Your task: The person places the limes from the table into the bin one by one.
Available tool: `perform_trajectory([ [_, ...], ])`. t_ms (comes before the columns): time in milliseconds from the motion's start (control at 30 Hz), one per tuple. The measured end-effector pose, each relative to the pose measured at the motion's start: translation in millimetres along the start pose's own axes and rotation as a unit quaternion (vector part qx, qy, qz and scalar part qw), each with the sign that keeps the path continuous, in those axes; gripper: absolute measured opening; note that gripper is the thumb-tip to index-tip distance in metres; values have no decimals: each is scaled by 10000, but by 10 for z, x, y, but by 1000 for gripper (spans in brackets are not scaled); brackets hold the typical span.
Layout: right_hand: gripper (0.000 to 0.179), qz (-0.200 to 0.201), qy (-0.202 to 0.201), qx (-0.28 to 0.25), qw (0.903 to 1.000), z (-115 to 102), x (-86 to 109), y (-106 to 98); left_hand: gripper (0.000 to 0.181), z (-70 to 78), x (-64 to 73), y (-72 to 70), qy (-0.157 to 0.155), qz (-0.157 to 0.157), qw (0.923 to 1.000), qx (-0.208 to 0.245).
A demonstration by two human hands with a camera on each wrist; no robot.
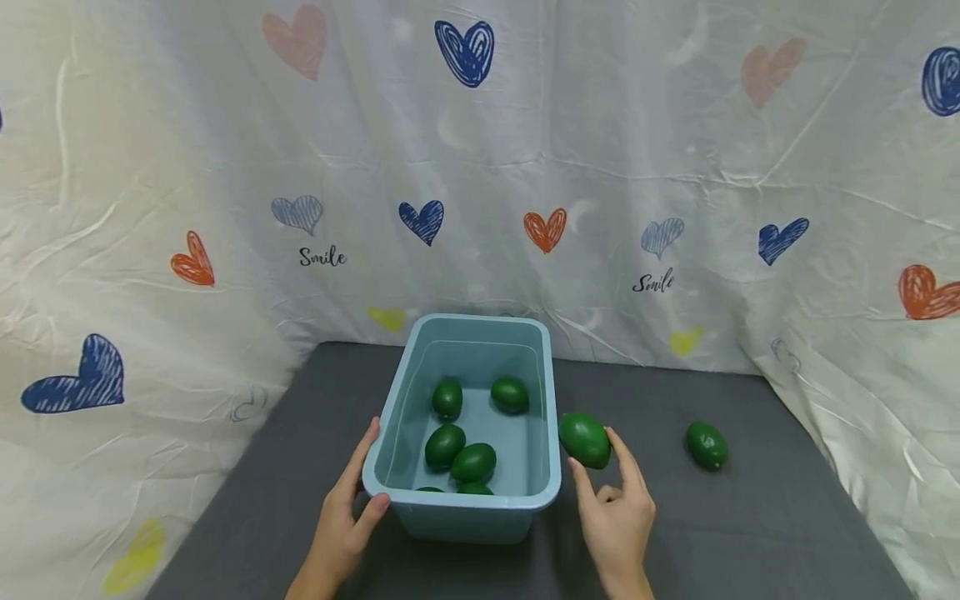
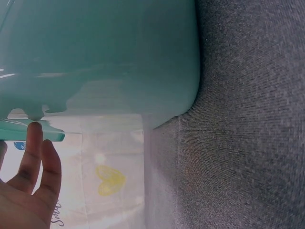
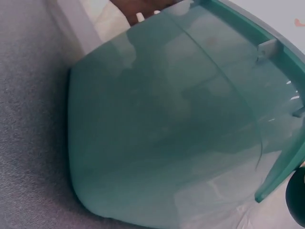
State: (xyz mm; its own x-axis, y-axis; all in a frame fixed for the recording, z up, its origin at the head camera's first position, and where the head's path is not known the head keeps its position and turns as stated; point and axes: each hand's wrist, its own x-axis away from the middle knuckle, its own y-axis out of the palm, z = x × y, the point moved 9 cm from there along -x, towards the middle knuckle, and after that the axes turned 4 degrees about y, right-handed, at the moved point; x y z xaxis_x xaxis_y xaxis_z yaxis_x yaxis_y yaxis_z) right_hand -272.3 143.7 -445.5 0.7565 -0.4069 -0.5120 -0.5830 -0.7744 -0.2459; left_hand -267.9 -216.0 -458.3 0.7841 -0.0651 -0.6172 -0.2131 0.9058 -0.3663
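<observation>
A light blue plastic tub (image 1: 462, 501) stands on the dark cloth-covered table, holding several green avocados, among them one avocado (image 1: 510, 395) near its right wall. My left hand (image 1: 343, 518) holds the tub's near left corner, thumb at the front rim and fingers along the left side. In the left wrist view, fingertips (image 2: 34, 131) touch under the rim. Just outside the right rim, my right hand (image 1: 618, 517) pinches another avocado (image 1: 585, 440) between thumb and fingers, held up off the table. The right wrist view catches only part of this avocado (image 3: 298, 195) at its edge.
One more avocado (image 1: 707, 445) lies on the dark table (image 1: 765, 517) to the right of my right hand. A white curtain (image 1: 480, 150) printed with hearts hangs behind the table and along both sides. The tub's far end stands close to it.
</observation>
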Motion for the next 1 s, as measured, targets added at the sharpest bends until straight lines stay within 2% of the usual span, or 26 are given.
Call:
perform_trajectory([
  [267, 67, 21, -75, -177, 9998, -106, -34, 5, 83, -76, 42, 4, -80, -128, 9999, -56],
  [367, 67, -10, -146, -286, 9995, -165, -54, 18, 82, -76, 39, 2, -21, -125, 9999, -55],
  [533, 67, -219, -242, -433, 9985, -265, -69, 93, 81, -60, 27, -12, 121, -77, 9999, -29],
  [733, 67, -435, -330, -484, 9973, -367, -49, 178, 80, -53, 17, -15, 125, -109, 9999, 7],
  [1000, 66, -712, -409, -627, 9947, -453, -26, 282, 81, -20, 13, -26, 190, 9, 9998, -10],
])
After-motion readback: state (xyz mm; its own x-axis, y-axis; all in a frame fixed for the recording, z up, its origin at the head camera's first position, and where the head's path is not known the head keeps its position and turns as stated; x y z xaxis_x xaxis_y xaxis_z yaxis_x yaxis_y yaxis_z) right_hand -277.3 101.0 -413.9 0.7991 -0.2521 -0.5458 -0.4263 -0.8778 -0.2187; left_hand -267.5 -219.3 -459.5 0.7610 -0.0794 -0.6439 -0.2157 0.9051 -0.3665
